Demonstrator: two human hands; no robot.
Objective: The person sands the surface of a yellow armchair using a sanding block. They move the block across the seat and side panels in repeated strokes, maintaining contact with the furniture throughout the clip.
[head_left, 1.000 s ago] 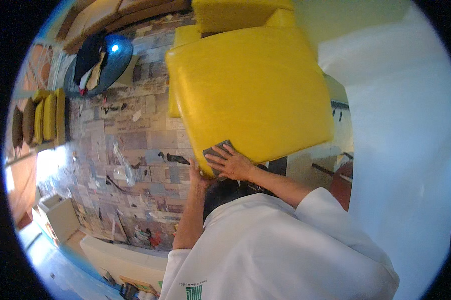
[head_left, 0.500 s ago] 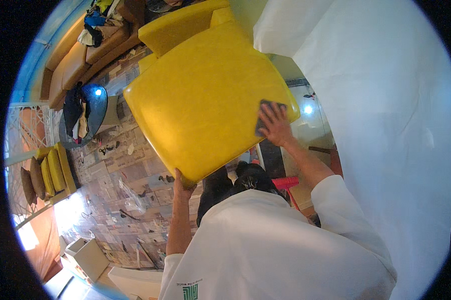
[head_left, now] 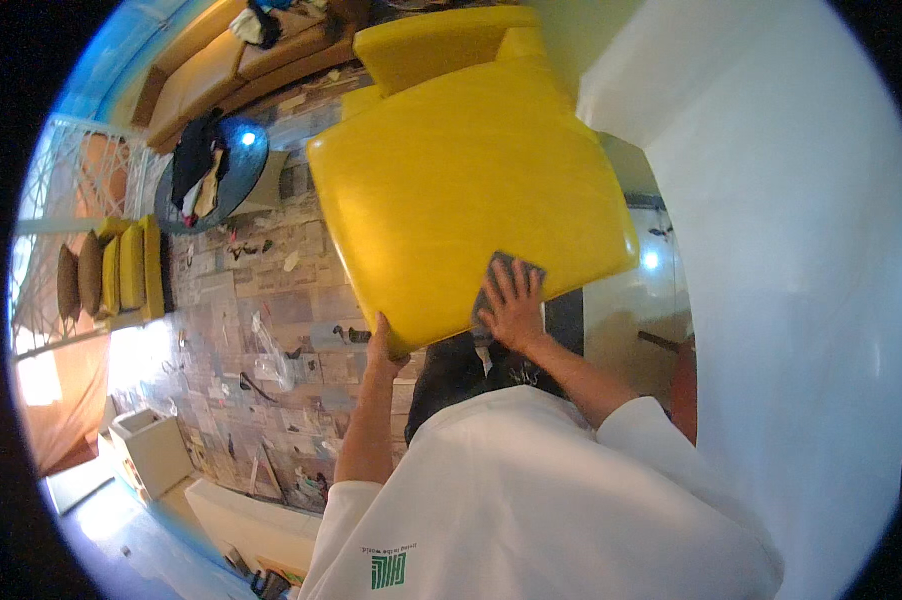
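Note:
A large, glossy yellow seat cushion [head_left: 471, 185] is tilted in front of me, its near edge close to my legs. My left hand [head_left: 383, 345] grips its near left corner, thumb on top and the other fingers hidden beneath. Under the spread fingers of my right hand [head_left: 514, 310] lies a flat dark grey pad [head_left: 488, 290], pressed on the cushion near the middle of the near edge. Whether the pad is sponge or folded cloth I cannot make out.
Beyond the cushion stands a yellow chair back [head_left: 441, 45]. White sheeting [head_left: 771, 250] hangs at the right. A round dark table [head_left: 246, 175] bears clothes, with a brown sofa [head_left: 201, 85] behind it. Scraps and a clear plastic bag [head_left: 271, 355] lie on the patterned floor.
My right hand has slid the dark grey pad left and nearer along the cushion, from the right side to the near edge. My left hand keeps the same corner. The view has shifted.

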